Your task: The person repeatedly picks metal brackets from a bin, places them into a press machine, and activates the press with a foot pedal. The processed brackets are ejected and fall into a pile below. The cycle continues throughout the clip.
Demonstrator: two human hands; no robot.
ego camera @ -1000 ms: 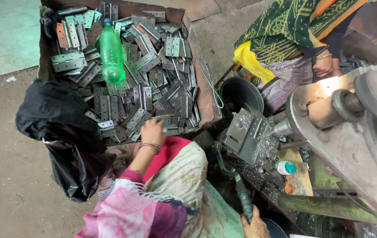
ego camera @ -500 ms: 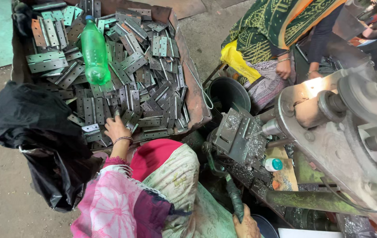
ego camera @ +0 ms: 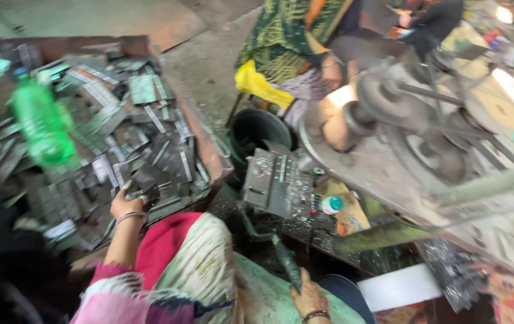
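My left hand (ego camera: 128, 204) rests on a heap of flat grey metal plates (ego camera: 143, 138) in a rusty tray (ego camera: 206, 147), fingers closed on a small dark plate (ego camera: 150, 193) at the near edge. A bangle circles that wrist. My right hand (ego camera: 309, 297) grips the lower end of a dark green lever handle (ego camera: 284, 261) that rises toward a grey press block (ego camera: 278, 183). A green plastic bottle (ego camera: 42, 126) lies on the plates to the left.
A big grey machine with a flywheel (ego camera: 431, 150) fills the right side. Another person in green and yellow clothing (ego camera: 293, 54) sits beyond a dark bucket (ego camera: 260, 129). A black bag (ego camera: 5, 258) lies at lower left. A small teal-capped bottle (ego camera: 330, 204) stands near the press.
The view has swung right and blurred. My left hand has stayed on the near edge of the plate heap and now pinches a plate. My right hand stays on the lever.
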